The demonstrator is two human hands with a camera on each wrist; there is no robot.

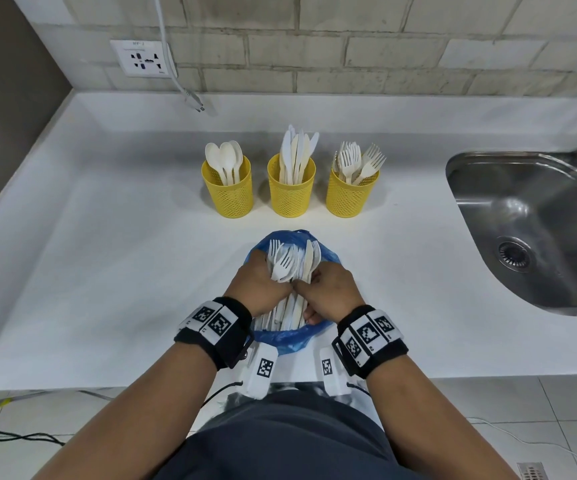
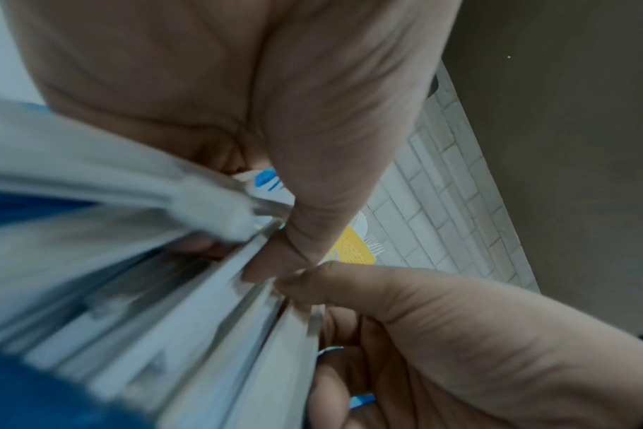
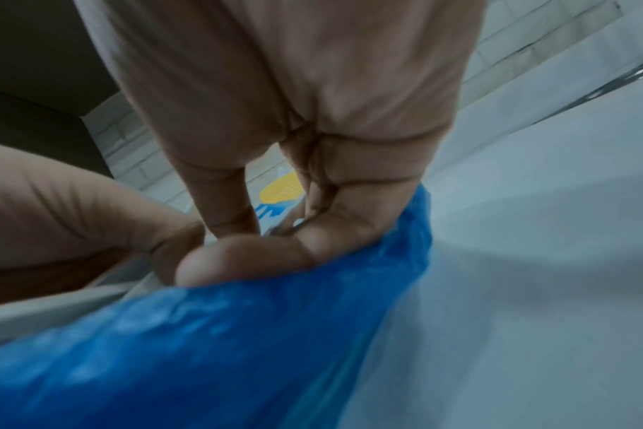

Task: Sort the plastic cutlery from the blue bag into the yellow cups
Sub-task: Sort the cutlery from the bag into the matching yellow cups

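Both hands, left hand [image 1: 257,284] and right hand [image 1: 327,289], clench one mixed cutlery bundle [image 1: 292,263] over the blue bag [image 1: 289,337]; beyond the grip, three yellow cups [image 1: 292,192] already hold spoons, knives, forks, so roughly half remains unsorted.

Head view: from above the near counter edge, facing forward and down over the white counter [image 1: 107,271] toward the brick wall [image 1: 349,46]. Left wrist view: very near, along the left hand [image 2: 276,130] at blurred cutlery handles [image 2: 147,275]. Right wrist view: equally near, along the right hand [image 3: 294,116]. All three share the blue bag [image 1: 287,337], a yellow cup [image 3: 281,187] and the wall.
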